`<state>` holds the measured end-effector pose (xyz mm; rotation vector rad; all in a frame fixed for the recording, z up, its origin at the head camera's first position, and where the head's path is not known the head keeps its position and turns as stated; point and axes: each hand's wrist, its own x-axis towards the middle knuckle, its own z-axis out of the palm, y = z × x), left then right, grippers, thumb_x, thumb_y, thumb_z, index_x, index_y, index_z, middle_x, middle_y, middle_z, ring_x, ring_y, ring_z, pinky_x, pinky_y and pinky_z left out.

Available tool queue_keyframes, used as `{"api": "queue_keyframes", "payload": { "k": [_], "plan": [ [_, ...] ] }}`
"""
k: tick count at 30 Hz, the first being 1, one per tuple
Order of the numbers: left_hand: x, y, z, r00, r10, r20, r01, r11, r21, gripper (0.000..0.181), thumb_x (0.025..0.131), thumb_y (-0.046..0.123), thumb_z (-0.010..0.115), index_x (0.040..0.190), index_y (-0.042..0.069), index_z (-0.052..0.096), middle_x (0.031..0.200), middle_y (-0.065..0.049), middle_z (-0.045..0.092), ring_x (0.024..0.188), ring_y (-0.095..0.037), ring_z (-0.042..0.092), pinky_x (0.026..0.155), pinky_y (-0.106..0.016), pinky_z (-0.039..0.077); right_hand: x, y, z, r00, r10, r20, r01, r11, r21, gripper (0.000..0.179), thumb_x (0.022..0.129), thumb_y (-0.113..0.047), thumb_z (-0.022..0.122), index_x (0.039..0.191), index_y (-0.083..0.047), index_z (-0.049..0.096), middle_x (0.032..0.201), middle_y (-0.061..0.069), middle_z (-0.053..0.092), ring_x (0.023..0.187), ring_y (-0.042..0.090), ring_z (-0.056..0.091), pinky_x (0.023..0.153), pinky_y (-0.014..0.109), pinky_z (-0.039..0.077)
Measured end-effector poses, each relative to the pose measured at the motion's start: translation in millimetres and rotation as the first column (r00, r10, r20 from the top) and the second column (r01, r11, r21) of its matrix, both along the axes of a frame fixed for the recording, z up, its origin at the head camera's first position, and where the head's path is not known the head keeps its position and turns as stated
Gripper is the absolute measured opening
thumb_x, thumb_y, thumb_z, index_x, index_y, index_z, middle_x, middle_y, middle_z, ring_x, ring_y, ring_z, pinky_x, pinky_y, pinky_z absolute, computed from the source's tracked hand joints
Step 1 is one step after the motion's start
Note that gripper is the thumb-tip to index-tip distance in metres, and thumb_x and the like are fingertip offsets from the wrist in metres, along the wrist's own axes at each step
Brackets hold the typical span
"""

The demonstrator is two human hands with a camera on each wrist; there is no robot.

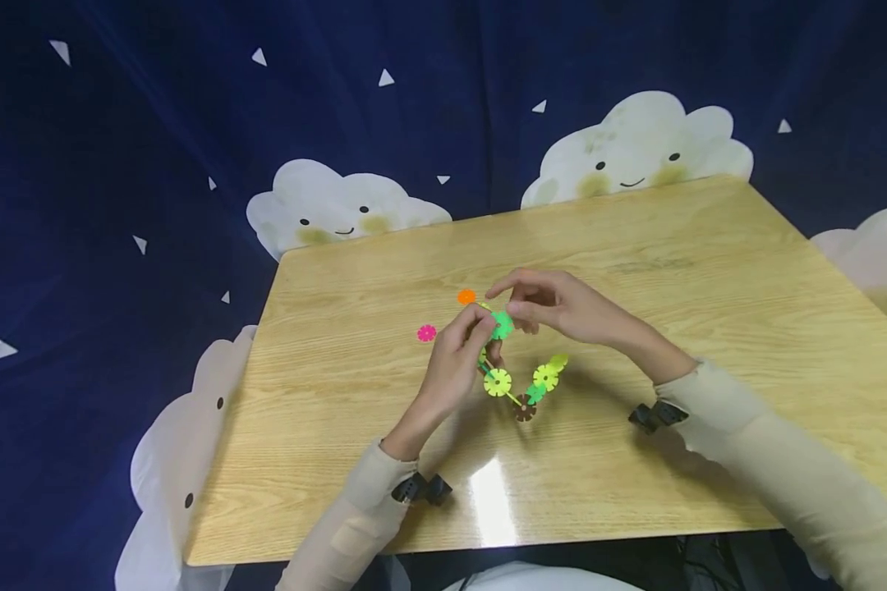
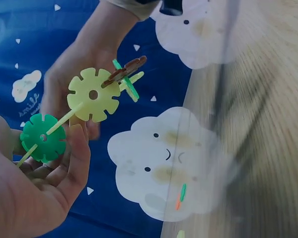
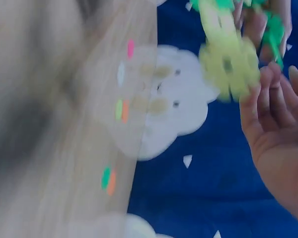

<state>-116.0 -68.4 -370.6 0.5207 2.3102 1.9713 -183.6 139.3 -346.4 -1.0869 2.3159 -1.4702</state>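
The table (image 1: 355, 410) lay beneath the green disc (image 1: 503, 323), my reference point. My right hand (image 1: 565, 305) stood just right of that disc, fingers loosely bent, gripping nothing visible; contact could not be confirmed. My left hand (image 1: 452, 357), the nearer, pinched the disc from its left. The chain of slotted discs (image 1: 498, 387) ran from it toward my body, bent at the brown disc (image 1: 524, 414), and ended to its near right.
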Motion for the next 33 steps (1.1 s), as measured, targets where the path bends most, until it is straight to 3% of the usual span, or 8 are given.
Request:
{"api": "queue_keyframes", "payload": {
  "k": [3, 6, 10, 15, 20, 26, 29, 33],
  "plan": [
    [4.6, -0.2, 5.6, 1.000, -0.006, 0.023, 0.006, 1.000, 0.010, 0.024, 0.106, 0.021, 0.041, 0.101, 0.002, 0.055, 0.075, -0.017, 0.054, 0.065, -0.027, 0.063, 0.058, -0.032, 0.056, -16.4, 12, -8.2, 0.991, -0.129, -0.041, 0.130, 0.991, 0.039, 0.024, 0.099, -0.025, 0.058, 0.123, -0.023, 0.061, 0.086, 0.005, 0.064, 0.074, 0.023, 0.059, 0.065, 0.033, 0.050],
    [10.9, -0.3, 16.6, 0.999, -0.021, 0.035, 0.021, 1.000, 0.011, 0.023, 0.106, 0.016, 0.040, 0.100, -0.001, 0.053, 0.075, -0.020, 0.054, 0.066, -0.030, 0.063, 0.058, -0.034, 0.057, -35.6, 24, -19.3, 0.961, -0.266, -0.073, 0.272, 0.957, 0.096, 0.026, 0.097, -0.020, 0.061, 0.123, -0.018, 0.061, 0.095, 0.005, 0.065, 0.083, 0.020, 0.060, 0.070, 0.032, 0.050],
    [16.2, 0.5, 24.3, 0.999, -0.036, 0.027, 0.036, 0.999, 0.004, 0.022, 0.105, 0.014, 0.040, 0.098, -0.003, 0.052, 0.075, -0.022, 0.054, 0.068, -0.037, 0.063, 0.060, -0.038, 0.058, -53.1, 40, -35.3, 0.928, -0.367, -0.067, 0.373, 0.914, 0.162, 0.033, 0.093, -0.009, 0.064, 0.125, -0.008, 0.058, 0.104, 0.012, 0.064, 0.092, 0.024, 0.059, 0.076, 0.032, 0.049],
    [12.6, 0.1, 19.6, 0.999, -0.042, 0.028, 0.042, 0.999, -0.008, 0.023, 0.106, 0.017, 0.040, 0.100, -0.002, 0.053, 0.077, -0.025, 0.054, 0.071, -0.042, 0.062, 0.062, -0.041, 0.058, -65.4, 51, -50.6, 0.921, -0.389, -0.004, 0.378, 0.894, 0.240, 0.042, 0.089, -0.003, 0.066, 0.129, -0.003, 0.052, 0.111, 0.019, 0.061, 0.096, 0.029, 0.059, 0.079, 0.036, 0.049],
    [3.0, -0.9, -0.7, 0.999, -0.024, 0.028, 0.024, 1.000, -0.002, 0.024, 0.106, 0.023, 0.042, 0.099, 0.003, 0.054, 0.076, -0.020, 0.055, 0.067, -0.031, 0.064, 0.062, -0.039, 0.058, -75.4, 53, -61.1, 0.917, -0.379, 0.129, 0.331, 0.899, 0.287, 0.048, 0.090, -0.006, 0.067, 0.133, 0.000, 0.047, 0.114, 0.020, 0.056, 0.094, 0.031, 0.059, 0.074, 0.042, 0.055],
    [1.6, -2.5, -5.6, 1.000, -0.019, -0.005, 0.019, 1.000, 0.005, 0.027, 0.105, 0.031, 0.044, 0.098, 0.007, 0.054, 0.073, -0.013, 0.055, 0.065, -0.024, 0.063, 0.062, -0.040, 0.058, -88.7, 47, -68.9, 0.876, -0.365, 0.314, 0.286, 0.919, 0.270, 0.054, 0.088, -0.007, 0.069, 0.133, 0.006, 0.042, 0.109, 0.022, 0.052, 0.082, 0.031, 0.061, 0.069, 0.042, 0.057],
    [2.7, -3.7, -6.2, 1.000, -0.018, -0.002, 0.018, 1.000, 0.006, 0.028, 0.105, 0.031, 0.044, 0.098, 0.007, 0.054, 0.074, -0.012, 0.055, 0.064, -0.023, 0.063, 0.060, -0.038, 0.058, -93.4, 44, -72.2, 0.864, -0.369, 0.342, 0.283, 0.919, 0.275, 0.054, 0.088, -0.008, 0.070, 0.131, 0.008, 0.043, 0.108, 0.022, 0.054, 0.080, 0.029, 0.062, 0.070, 0.041, 0.057],
    [3.1, -4.3, -6.8, 1.000, -0.008, 0.002, 0.008, 1.000, 0.006, 0.027, 0.104, 0.031, 0.044, 0.096, 0.007, 0.054, 0.073, -0.010, 0.055, 0.064, -0.023, 0.063, 0.059, -0.036, 0.058, -99.0, 37, -77.0, 0.847, -0.420, 0.327, 0.329, 0.896, 0.299, 0.050, 0.086, -0.010, 0.072, 0.126, 0.007, 0.049, 0.104, 0.018, 0.058, 0.073, 0.025, 0.064, 0.066, 0.035, 0.056]
  ]
}}
